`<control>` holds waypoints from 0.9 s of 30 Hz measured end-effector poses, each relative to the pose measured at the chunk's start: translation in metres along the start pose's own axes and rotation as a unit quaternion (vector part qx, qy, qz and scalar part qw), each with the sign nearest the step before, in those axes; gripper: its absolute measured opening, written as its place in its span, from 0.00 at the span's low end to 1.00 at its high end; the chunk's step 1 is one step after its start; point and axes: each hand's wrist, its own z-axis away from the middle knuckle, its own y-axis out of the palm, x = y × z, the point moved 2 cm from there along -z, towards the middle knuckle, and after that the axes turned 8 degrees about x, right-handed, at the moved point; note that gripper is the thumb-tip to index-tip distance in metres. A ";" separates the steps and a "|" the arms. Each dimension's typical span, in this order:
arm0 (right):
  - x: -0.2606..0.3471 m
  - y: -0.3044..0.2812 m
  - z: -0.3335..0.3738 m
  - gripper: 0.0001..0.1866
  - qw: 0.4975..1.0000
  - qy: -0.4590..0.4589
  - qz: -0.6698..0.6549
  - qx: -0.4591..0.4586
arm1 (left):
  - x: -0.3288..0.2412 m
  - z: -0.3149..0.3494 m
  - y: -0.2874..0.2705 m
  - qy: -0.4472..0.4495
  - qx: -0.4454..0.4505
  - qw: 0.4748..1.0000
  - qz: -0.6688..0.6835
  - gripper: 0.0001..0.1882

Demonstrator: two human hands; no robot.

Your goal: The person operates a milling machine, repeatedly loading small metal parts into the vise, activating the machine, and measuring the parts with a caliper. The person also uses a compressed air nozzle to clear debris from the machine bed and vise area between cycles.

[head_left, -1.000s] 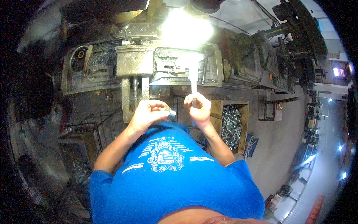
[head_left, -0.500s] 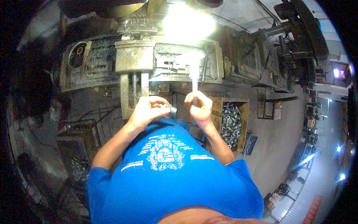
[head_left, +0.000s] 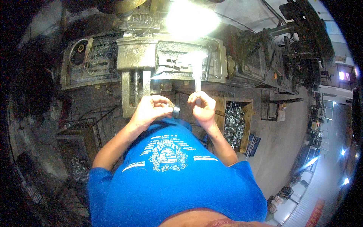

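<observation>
My left hand is closed, pinching a small shiny metal cylinder between thumb and fingers in front of my shirt. My right hand is closed around the lower end of a long flat pale tool. The tool points away from me, over the machine table. Lamp glare washes out its wider far end, so its exact kind is unclear. Beyond my left hand stands a metal machine with a vise-like block and a threaded screw below it.
A wooden box full of small metal parts stands right of my right forearm. More metal parts lie at lower left. A thin rod rests on the machine table's right side. A bright lamp hangs above.
My view shifts slightly. Both hands keep their holds, and the metal cylinder in my left hand is tilted a little differently.
</observation>
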 end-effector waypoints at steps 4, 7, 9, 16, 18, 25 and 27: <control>-0.003 -0.002 0.002 0.08 1.000 -0.001 0.009 -0.001 | -0.001 0.000 0.001 0.001 0.001 1.000 0.002 0.13; -0.002 -0.002 0.002 0.08 1.000 0.000 0.015 0.003 | 0.000 0.000 0.001 0.003 0.002 1.000 0.005 0.13; -0.003 -0.002 0.003 0.08 1.000 0.009 0.001 0.004 | 0.000 0.000 0.001 0.004 0.001 1.000 0.006 0.13; -0.005 -0.001 0.002 0.09 1.000 -0.007 -0.005 0.002 | 0.003 0.000 -0.002 -0.006 0.006 1.000 -0.007 0.14; -0.004 -0.004 0.002 0.08 1.000 0.005 0.007 0.011 | 0.003 -0.001 -0.002 -0.005 0.003 1.000 -0.008 0.13; -0.033 -0.044 0.001 0.11 0.989 0.125 0.028 -0.071 | -0.002 0.002 -0.002 0.016 0.002 1.000 0.007 0.12; -0.036 -0.056 -0.013 0.13 0.988 0.101 0.067 -0.096 | -0.003 0.002 -0.004 0.014 -0.001 1.000 0.005 0.11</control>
